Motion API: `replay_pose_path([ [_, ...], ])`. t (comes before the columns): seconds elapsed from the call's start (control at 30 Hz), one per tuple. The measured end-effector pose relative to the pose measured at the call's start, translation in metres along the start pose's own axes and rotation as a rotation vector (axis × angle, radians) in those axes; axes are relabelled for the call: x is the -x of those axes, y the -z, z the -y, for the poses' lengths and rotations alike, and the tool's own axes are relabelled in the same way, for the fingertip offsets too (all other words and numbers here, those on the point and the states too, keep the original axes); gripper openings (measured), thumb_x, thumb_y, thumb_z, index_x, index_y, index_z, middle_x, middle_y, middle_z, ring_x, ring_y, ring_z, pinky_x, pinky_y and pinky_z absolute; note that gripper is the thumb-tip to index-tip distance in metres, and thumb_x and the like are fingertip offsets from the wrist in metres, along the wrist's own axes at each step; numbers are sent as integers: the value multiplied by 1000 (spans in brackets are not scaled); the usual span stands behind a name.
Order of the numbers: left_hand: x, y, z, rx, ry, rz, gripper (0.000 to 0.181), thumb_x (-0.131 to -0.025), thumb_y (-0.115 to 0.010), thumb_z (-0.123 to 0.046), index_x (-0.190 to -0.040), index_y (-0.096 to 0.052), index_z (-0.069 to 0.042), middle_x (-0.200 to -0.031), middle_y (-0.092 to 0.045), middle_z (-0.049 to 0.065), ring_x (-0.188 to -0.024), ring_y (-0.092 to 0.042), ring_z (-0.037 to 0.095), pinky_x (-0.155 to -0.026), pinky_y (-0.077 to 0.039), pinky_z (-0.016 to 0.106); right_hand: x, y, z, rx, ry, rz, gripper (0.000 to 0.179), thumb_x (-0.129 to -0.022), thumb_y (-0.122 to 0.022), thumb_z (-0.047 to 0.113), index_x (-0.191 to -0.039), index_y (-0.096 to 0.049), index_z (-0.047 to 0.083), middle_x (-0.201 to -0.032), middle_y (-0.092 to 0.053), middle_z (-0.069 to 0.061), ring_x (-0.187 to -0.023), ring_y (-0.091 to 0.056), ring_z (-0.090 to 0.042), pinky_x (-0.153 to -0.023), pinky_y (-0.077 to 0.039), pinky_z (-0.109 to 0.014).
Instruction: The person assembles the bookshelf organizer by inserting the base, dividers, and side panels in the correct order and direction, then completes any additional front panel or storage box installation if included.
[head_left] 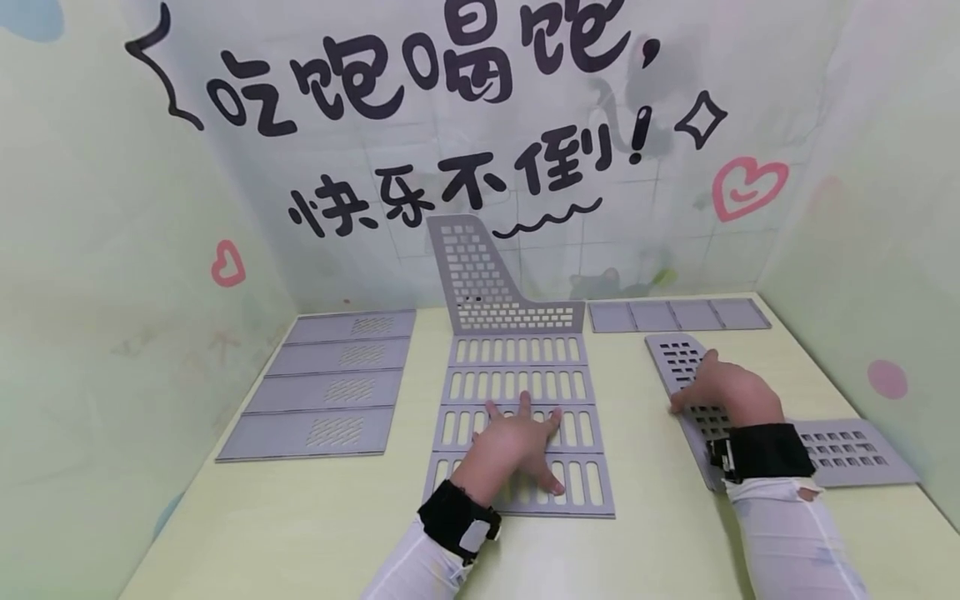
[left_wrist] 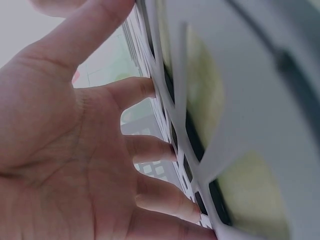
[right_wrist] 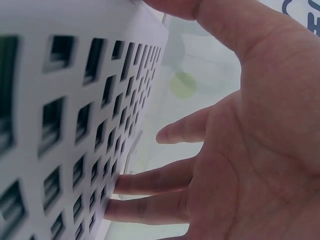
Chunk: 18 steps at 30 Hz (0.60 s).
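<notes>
My left hand [head_left: 513, 442], fingers spread, rests on a grey panel [head_left: 517, 367] with rows of long slots, in the middle of the table. In the left wrist view its fingertips [left_wrist: 165, 150] touch the panel's bars. My right hand [head_left: 731, 392] lies over a grey L-shaped panel [head_left: 862, 475] with small square holes, at the table's right. Its thumb is at that panel's left edge in the head view. The right wrist view shows straight fingers [right_wrist: 155, 207], with two fingertips right at the holed surface. Neither hand curls round anything.
Behind the slotted panel, another holed L-shaped panel [head_left: 504, 275] rises against the back wall. Several stacked grey panels [head_left: 300, 437] with slanted cutouts lie at the left. A grey strip with plain sections [head_left: 678, 315] lies at the back right. Printed walls enclose three sides.
</notes>
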<state>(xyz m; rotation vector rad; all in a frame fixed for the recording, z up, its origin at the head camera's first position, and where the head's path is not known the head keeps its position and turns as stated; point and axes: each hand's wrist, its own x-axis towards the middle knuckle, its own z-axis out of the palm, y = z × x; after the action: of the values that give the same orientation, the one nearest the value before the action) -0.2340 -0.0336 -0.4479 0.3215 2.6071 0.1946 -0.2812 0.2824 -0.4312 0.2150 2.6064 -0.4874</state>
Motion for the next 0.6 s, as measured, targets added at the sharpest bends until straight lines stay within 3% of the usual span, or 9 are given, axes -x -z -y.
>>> replay_pose_path([
  [0.17,0,1,1,7,2,-2,120,-69,-95,-58,-167,-27,-47,-181,-2,14,-156,1,69,-111,-31,88,-1,2,2,-7,-11,-20,130,-88,-77,44,-152,13,-27,-131,-45,-46,-111,-50,-46,-106,-48,-61],
  [0.4,1,1,1,-2,-9,-13,120,-69,-95,-58,-167,-27,-46,-181,-2,15,-155,1,70,-110,-32,88,6,7,0,-36,-8,-55,131,-87,-78,41,-151,13,-28,-116,-49,-40,-102,-53,-44,-94,-51,-54],
  [0.6,3,2,0,1,-6,-10,120,-69,-95,-58,-167,-27,-45,-181,-2,15,-156,0,70,-111,-32,88,24,15,8,-22,-52,-142,133,-86,-77,50,-154,10,-24,-132,-32,-55,-114,-45,-61,-97,-47,-76],
])
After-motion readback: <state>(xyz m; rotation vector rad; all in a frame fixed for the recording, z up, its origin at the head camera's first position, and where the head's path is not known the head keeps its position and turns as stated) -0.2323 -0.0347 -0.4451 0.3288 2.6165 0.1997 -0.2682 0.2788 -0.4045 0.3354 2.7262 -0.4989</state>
